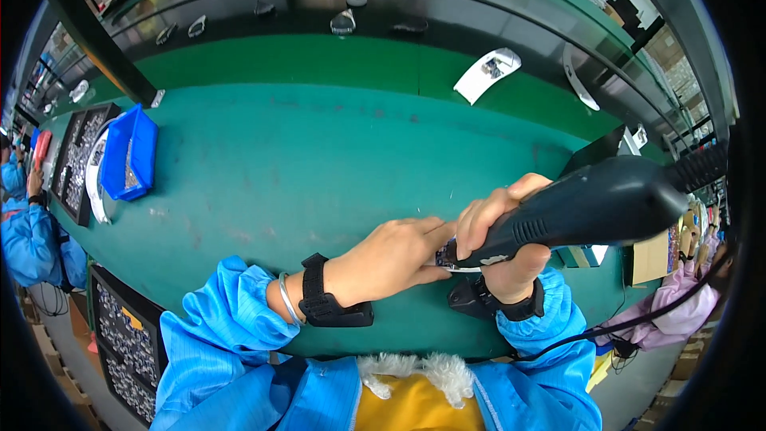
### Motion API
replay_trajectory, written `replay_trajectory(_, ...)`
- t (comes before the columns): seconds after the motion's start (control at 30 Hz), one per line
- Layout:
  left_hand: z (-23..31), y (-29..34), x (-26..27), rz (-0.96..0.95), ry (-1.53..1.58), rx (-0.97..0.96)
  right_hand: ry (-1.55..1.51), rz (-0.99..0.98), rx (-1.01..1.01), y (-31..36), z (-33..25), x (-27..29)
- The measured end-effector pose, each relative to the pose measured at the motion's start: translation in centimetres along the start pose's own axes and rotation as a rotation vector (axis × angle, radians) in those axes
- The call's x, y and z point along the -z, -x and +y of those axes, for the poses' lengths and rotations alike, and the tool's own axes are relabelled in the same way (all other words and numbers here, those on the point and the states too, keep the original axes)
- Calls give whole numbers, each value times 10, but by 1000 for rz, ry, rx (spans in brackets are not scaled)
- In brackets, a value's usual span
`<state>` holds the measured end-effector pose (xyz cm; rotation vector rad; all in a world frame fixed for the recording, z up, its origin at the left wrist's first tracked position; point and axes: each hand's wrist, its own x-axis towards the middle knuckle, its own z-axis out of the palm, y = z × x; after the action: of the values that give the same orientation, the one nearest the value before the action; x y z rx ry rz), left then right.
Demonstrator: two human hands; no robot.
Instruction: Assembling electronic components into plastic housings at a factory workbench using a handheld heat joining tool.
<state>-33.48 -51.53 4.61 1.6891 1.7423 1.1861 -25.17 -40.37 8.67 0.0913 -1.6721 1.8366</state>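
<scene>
My right hand (483, 220) is wrapped round a thick black corded power tool (590, 206), which looks like an electric screwdriver. Its body slants down to the left, and its tip is hidden by my fingers. Under that tip, just above the green bench, is a small white part (464, 269) with dark pieces in it, mostly covered. My left hand (391, 258) lies beside it with the fingers closed on the part's left end. Black straps with dark boxes are on both wrists.
At the left, a blue bin (144, 148) stands by a curved white shell (94, 175) and a black parts tray (72, 160). Another tray (124, 343) is lower left. A white housing (488, 73) lies before the dark conveyor (303, 20). Co-workers sit at both sides.
</scene>
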Motion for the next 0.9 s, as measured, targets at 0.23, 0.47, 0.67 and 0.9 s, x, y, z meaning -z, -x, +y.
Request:
replay_trajectory(0.23,-49,-18,84,403,-395,-63,-80,204,308,-15,-55,46)
replay_trajectory(0.47,-169,-75,175,479,-713,301,36,308,294,2,-63,74)
replay_trajectory(0.67,-129,-46,174,529,-764,248,34,335,288,-1,-52,80)
replay_trajectory(0.9,-56,127,202,908,-1116,269,62,345,257,8,-49,115)
